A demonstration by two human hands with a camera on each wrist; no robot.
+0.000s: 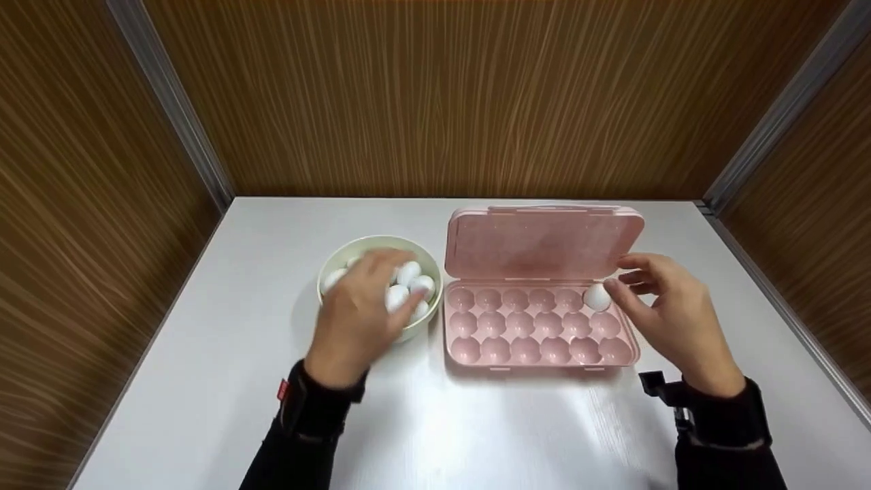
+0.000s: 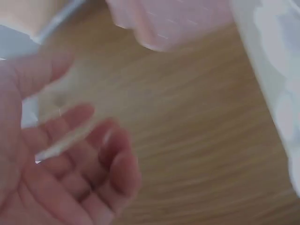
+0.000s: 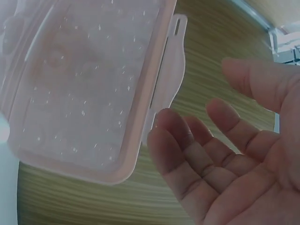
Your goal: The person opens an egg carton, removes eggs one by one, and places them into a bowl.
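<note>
A cream bowl [image 1: 331, 262] holds several white eggs [image 1: 416, 280]. My left hand [image 1: 371, 292] hovers over it, blurred, covering part of the eggs. In the left wrist view that hand [image 2: 70, 159] shows loosely curled fingers and an empty palm. To the right lies an open pink egg tray [image 1: 524, 325] with its lid [image 1: 541, 241] standing up behind it. One white egg [image 1: 597, 297] sits in the far-right cell of the back row. My right hand [image 1: 629, 279] is just beside that egg, fingers relaxed. The right wrist view shows this hand [image 3: 225, 154] empty, near the lid [image 3: 84, 79].
Bowl and tray stand on a white table [image 1: 245, 381] enclosed by wood-grain walls [image 1: 435, 95] at the back and both sides. The lid's latch tab [image 3: 171, 65] sticks out from its upper edge. The tray's other cells hold nothing.
</note>
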